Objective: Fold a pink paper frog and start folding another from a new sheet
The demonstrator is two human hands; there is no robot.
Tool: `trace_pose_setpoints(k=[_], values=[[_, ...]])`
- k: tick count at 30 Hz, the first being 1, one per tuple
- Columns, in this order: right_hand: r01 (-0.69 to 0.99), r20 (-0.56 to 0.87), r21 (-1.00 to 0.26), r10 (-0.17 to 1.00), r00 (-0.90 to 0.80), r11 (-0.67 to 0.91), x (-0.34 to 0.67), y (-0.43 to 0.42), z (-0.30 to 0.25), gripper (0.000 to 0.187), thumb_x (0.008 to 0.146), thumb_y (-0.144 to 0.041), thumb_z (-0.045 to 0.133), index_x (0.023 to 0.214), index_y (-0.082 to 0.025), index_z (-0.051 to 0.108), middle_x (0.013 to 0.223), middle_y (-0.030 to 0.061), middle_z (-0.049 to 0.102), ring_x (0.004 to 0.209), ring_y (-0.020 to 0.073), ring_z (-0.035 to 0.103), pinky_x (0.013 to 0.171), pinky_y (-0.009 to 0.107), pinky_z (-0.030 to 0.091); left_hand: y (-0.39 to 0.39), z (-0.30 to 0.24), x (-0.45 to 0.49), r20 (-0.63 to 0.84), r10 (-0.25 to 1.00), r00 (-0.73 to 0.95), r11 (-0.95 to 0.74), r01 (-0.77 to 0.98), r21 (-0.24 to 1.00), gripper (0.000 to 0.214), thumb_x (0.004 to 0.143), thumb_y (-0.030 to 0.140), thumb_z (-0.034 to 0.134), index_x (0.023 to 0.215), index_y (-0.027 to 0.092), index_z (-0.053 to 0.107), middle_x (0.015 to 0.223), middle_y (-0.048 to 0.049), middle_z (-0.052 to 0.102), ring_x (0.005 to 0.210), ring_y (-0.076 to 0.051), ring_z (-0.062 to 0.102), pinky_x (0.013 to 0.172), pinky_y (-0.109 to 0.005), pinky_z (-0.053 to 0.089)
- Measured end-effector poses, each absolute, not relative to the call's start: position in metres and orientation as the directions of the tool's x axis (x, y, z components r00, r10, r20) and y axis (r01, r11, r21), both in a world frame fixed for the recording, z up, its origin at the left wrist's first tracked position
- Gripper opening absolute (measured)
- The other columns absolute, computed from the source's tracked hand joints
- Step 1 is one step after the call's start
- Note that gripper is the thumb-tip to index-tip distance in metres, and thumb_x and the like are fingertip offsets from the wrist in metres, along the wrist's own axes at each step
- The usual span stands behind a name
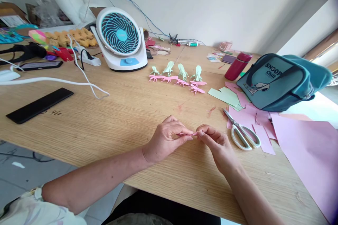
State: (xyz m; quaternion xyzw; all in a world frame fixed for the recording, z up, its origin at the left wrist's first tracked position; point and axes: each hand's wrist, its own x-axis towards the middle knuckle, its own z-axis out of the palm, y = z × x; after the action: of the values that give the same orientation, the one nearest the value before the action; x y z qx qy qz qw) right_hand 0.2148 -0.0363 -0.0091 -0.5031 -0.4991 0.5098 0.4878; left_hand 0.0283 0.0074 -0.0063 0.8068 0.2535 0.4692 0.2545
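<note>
Between my two hands is a small, narrow piece of folded pink paper, mostly hidden by the fingers. My left hand pinches one end with thumb and fingertips. On the other end, the thumb and fingers of my right hand are closed. Both hands are just above the wooden table. Beyond them stand several pink folded paper insects, with several pale green folded paper figures behind. Right of my right hand lie white-handled scissors, partly on pink paper pieces.
Pale green paper strips and a large pink sheet lie at the right. A teal bag and a red bottle are behind. At the left are a fan, a white cable and a black flat bar.
</note>
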Motion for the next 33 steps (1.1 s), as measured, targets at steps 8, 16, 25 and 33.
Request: trace_pose_setpoints(k=[8,16,25,33], values=[[-0.004,-0.076,-0.997,0.997,-0.032,-0.076,0.212,-0.036,-0.005,0.028,0.079,-0.046,0.07,0.072,-0.02,0.061,0.069,-0.0008,0.054,0.068,0.0145,0.043,0.061,0.027,0.034,0.007,-0.004,0.024,0.627,0.573,0.527,-0.811,0.257,0.525,0.007,0.086,0.021,0.07,0.093,0.022,0.073,0.079,0.0019,0.075,0.078,-0.014,0.056,0.082,-0.031,0.044],[0.065,-0.156,-0.987,0.976,-0.151,-0.148,0.216,-0.038,0.001,0.028,0.08,-0.047,0.068,0.075,-0.021,0.061,0.067,-0.0014,0.05,0.065,0.0144,0.04,0.058,0.027,0.031,0.008,0.0,0.026,0.602,0.616,0.508,-0.773,0.242,0.587,0.003,0.086,0.025,0.071,0.086,0.023,0.073,0.076,0.0021,0.074,0.076,-0.014,0.056,0.081,-0.03,0.044],[0.04,-0.157,-0.988,0.969,-0.193,-0.152,0.217,-0.037,0.003,0.031,0.078,-0.049,0.072,0.077,-0.019,0.065,0.07,0.0001,0.056,0.069,0.0148,0.045,0.06,0.027,0.033,0.007,0.0,0.027,0.569,0.666,0.483,-0.716,0.198,0.67,0.002,0.084,0.022,0.073,0.082,0.021,0.073,0.076,0.0004,0.074,0.076,-0.015,0.058,0.079,-0.029,0.046],[0.062,-0.181,-0.983,0.965,-0.188,-0.172,0.222,-0.034,0.004,0.036,0.072,-0.054,0.076,0.072,-0.018,0.068,0.068,0.0007,0.057,0.065,0.0135,0.043,0.056,0.026,0.031,0.008,0.0,0.027,0.568,0.65,0.506,-0.727,0.196,0.658,0.003,0.084,0.023,0.073,0.081,0.021,0.073,0.076,0.0007,0.074,0.077,-0.015,0.059,0.081,-0.029,0.046]])
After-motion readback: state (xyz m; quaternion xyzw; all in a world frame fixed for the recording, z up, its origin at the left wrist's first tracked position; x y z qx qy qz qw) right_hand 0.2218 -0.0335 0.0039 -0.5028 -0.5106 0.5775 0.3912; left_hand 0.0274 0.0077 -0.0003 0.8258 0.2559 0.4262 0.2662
